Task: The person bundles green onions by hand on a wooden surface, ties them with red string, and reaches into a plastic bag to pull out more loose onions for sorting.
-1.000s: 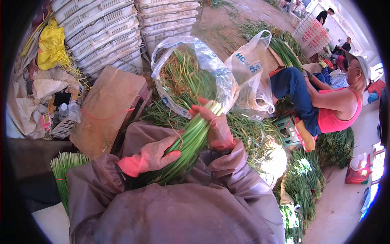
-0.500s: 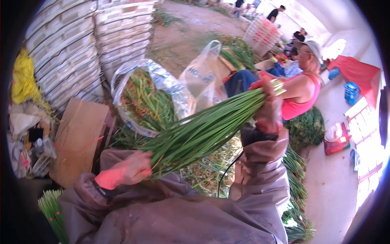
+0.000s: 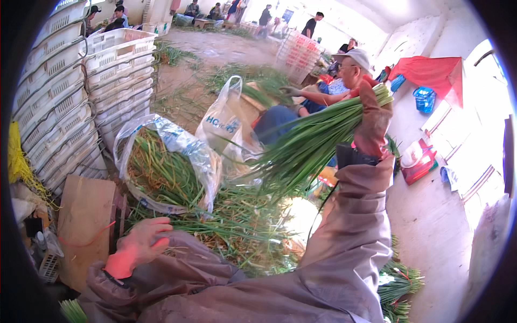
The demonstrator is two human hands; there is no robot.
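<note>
My right hand (image 3: 374, 114) is raised at the right, gripping a thick bunch of garlic chives (image 3: 318, 141) near its pale stem ends. The long green leaves hang toward the lower left, with their tips blurred above the litter. At the lower left my left hand (image 3: 144, 240) rests just above my covered lap, holding nothing, its fingers loosely bent and apart. In front of it stands a clear plastic bag (image 3: 211, 177) stuffed with green and yellowed leaves (image 3: 164, 167). Loose trimmed leaves (image 3: 242, 218) lie heaped between my legs and the bag.
Stacked white crates (image 3: 116, 70) rise at the left, beside a cardboard piece (image 3: 86, 226). A second plastic bag (image 3: 221, 121) stands ahead. A capped co-worker (image 3: 350, 75) sits close behind my raised hand. Tied green bundles (image 3: 398, 282) lie at the lower right.
My right hand has lifted the chives up, away from my left hand, which has let go of the leaf ends. The view has swung right and upward.
</note>
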